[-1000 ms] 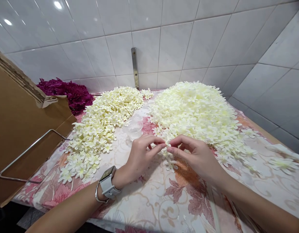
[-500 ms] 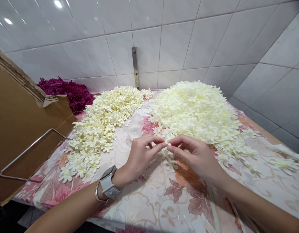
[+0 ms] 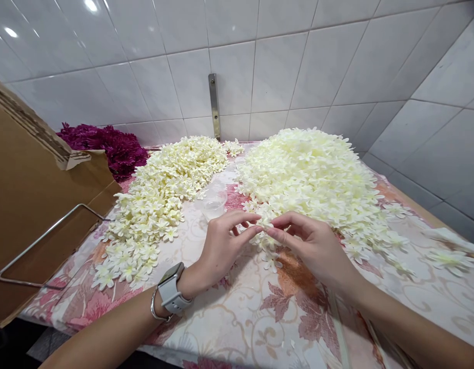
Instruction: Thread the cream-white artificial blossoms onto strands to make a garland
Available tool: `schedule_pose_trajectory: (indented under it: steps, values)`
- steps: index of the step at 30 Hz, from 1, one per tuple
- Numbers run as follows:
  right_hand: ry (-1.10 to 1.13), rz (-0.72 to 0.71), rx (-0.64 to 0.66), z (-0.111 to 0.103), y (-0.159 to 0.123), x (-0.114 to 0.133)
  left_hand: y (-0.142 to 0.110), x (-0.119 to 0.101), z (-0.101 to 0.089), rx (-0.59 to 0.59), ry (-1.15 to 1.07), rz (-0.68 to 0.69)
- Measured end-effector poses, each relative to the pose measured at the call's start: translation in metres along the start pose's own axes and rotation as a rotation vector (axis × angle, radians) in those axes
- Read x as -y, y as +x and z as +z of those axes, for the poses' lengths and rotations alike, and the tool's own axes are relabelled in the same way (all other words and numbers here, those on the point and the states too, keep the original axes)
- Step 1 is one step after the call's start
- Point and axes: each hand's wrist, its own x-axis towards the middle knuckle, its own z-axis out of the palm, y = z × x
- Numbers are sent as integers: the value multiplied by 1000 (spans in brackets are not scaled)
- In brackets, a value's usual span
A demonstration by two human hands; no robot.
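Observation:
My left hand (image 3: 221,246) and my right hand (image 3: 314,246) meet fingertip to fingertip over the floral tablecloth (image 3: 237,318). Both pinch one small cream fabric flower (image 3: 264,225) between thumb and forefinger. A grey smartwatch (image 3: 171,289) and a thin bangle sit on my left wrist. Just behind my right hand rises a big heap of cream flowers (image 3: 317,174). A flatter, longer spread of cream flowers (image 3: 160,205) lies to the left of my left hand. A few loose flowers (image 3: 271,261) lie under my fingers.
A small clear plastic cup (image 3: 214,202) stands between the two heaps. Dark magenta flowers (image 3: 106,146) are piled at the back left. A brown cardboard box (image 3: 33,205) with a metal wire handle stands at the left. White tiled walls close the back and right.
Both hands stay in the same spot; the fingers have shifted slightly on the small flower. Nothing else has moved.

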Motion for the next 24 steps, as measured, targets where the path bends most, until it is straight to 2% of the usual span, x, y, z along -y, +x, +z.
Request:
schedule_pose_trajectory:
  steps: [6,16,24]
  values:
    - [-17,-24,34,1,-1,1,0,-4,-2,55,19,15]
    - [-21,11,-78,0,0,-2,0,-2,-1,3,25,-40]
    - [-9,-39,33,2,-2,0,-1,-1,0,36,11,9]
